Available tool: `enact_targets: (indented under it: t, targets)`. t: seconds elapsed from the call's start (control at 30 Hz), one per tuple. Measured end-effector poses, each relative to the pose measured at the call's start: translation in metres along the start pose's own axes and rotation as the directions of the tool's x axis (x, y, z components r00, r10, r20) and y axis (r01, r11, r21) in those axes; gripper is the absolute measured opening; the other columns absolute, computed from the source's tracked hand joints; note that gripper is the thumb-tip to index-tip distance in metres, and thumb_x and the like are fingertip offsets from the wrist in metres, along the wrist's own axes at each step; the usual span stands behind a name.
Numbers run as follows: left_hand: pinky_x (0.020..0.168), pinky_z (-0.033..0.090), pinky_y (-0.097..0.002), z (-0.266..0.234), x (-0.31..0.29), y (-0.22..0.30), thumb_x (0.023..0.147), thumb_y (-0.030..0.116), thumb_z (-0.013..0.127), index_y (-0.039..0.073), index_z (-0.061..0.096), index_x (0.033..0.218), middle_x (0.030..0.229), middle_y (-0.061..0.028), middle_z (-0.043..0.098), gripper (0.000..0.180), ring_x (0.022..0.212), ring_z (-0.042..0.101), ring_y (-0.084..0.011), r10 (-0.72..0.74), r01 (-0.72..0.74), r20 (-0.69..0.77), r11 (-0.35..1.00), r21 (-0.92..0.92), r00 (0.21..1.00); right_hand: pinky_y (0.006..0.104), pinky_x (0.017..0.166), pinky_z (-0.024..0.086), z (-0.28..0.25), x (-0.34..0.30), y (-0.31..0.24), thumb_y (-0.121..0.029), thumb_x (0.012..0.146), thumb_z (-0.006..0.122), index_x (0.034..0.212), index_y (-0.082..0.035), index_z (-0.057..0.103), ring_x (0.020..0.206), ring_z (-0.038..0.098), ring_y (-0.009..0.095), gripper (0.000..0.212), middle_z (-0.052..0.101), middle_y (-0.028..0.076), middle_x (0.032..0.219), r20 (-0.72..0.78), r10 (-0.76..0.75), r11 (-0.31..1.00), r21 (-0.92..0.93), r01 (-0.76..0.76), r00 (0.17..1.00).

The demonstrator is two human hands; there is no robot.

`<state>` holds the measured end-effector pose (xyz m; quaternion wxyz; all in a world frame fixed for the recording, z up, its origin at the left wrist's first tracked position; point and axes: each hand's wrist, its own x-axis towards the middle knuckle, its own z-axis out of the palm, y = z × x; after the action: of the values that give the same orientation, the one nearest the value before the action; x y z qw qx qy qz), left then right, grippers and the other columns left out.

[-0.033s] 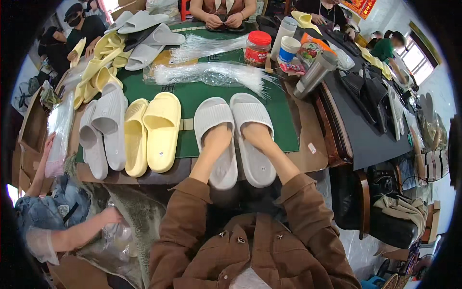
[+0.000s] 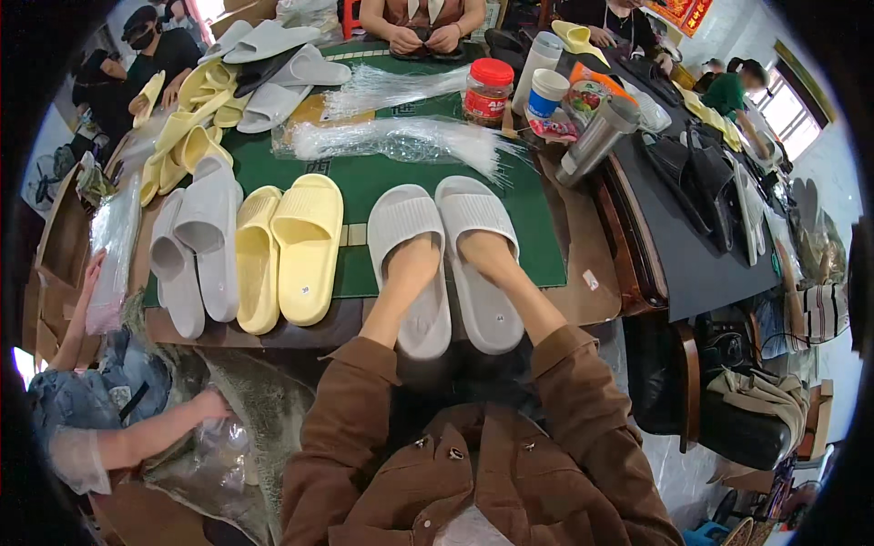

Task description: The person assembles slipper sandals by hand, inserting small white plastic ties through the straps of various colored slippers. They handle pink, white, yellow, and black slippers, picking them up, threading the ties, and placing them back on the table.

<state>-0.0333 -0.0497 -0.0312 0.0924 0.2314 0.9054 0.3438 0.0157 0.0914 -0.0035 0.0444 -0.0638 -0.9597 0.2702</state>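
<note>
My left hand [image 2: 415,258] is pushed into a grey slide slipper [image 2: 401,217], its fingers hidden under the ribbed strap. In the same way my right hand [image 2: 488,255] reaches into the matching grey slide slipper [image 2: 475,215], fingers out of sight. Both slippers lie side by side at the table's front edge, toes pointing away from me, heels overhanging slightly. To the left of them stands a pair of yellow slide slippers [image 2: 308,250], and beyond those another grey pair [image 2: 208,241].
Bundles of clear plastic strands [image 2: 391,141] lie across the green mat [image 2: 364,168]. A red-lidded jar [image 2: 488,91], paper cup [image 2: 546,93] and steel tumbler [image 2: 596,141] stand at far right. More slippers [image 2: 273,45] are piled far left. A co-worker's arm [image 2: 164,435] reaches in at lower left.
</note>
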Motion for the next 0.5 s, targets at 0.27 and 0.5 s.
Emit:
enact_targets:
  t: [0.27,0.5]
  targets:
    - [0.082,0.044,-0.0533,0.005,-0.019,0.006,0.087,0.018,0.044,-0.004,0.057,0.101,0.100,-0.0313,0.060,0.029,0.092,0.057,-0.0474,0.007,-0.007,-0.064,1.000,-0.007,0.998,0.0461,0.075,0.047,0.014,-0.007,0.011,-0.015,0.080,0.052,0.091,0.001,0.064,0.080,0.060,0.042,0.023,0.063,0.026,0.086,-0.116,-0.108,0.993,-0.056,0.102,0.987]
    - [0.075,0.047,-0.0521,0.011,-0.019,0.007,0.085,0.014,0.047,-0.004,0.059,0.098,0.091,-0.0290,0.062,0.024,0.084,0.060,-0.0458,0.168,-0.163,-0.209,0.986,0.040,0.963,0.0502,0.080,0.046,-0.024,-0.046,0.006,-0.013,0.085,0.055,0.101,0.001,0.060,0.092,0.057,0.047,0.022,0.061,0.029,0.095,0.004,-0.177,0.982,-0.070,0.177,0.984]
